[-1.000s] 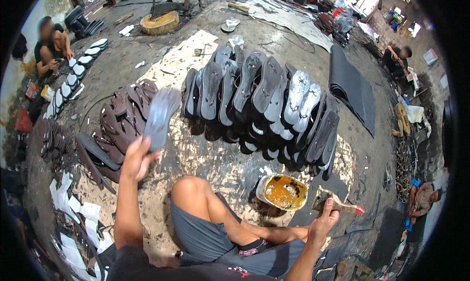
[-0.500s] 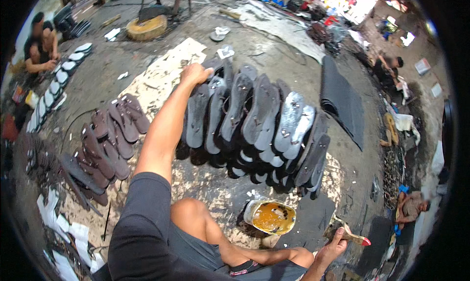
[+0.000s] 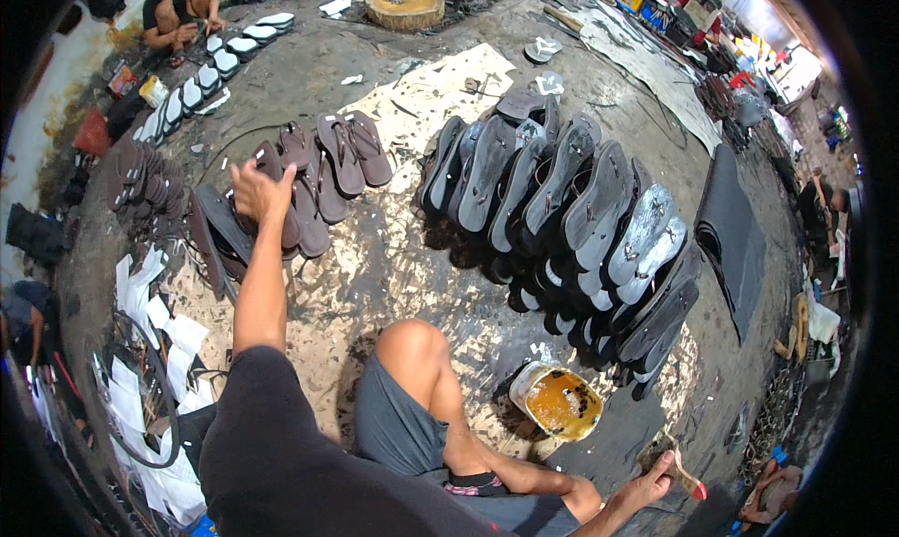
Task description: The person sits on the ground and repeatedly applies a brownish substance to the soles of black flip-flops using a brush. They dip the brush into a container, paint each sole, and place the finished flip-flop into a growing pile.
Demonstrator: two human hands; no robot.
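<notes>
My left hand (image 3: 262,192) is stretched out over a group of brown flip-flops (image 3: 342,162) on the left, its fingers apart and nothing in them. I cannot tell whether it touches the flip-flops under it. At the lower right, my right hand (image 3: 646,485) is closed around a paintbrush (image 3: 689,481) with a red-tipped handle. Left of that hand stands a container of amber glue (image 3: 562,401), dark bits along its rim. Beyond it, dark grey flip-flops (image 3: 595,205) stand leaning in stacked rows; one pair (image 3: 646,242) has a shiny, wet-looking surface.
A folded black sheet (image 3: 730,237) lies right of the dark rows. White paper strips (image 3: 178,350) are scattered at the left. At the far left a person (image 3: 178,17) crouches by a row of white-topped soles (image 3: 192,92). A round wood block (image 3: 405,11) stands at the back.
My left hand has left the far end of the dark flip-flops and swung left to the brown ones. My view has turned left. The paintbrush stays in my right hand.
</notes>
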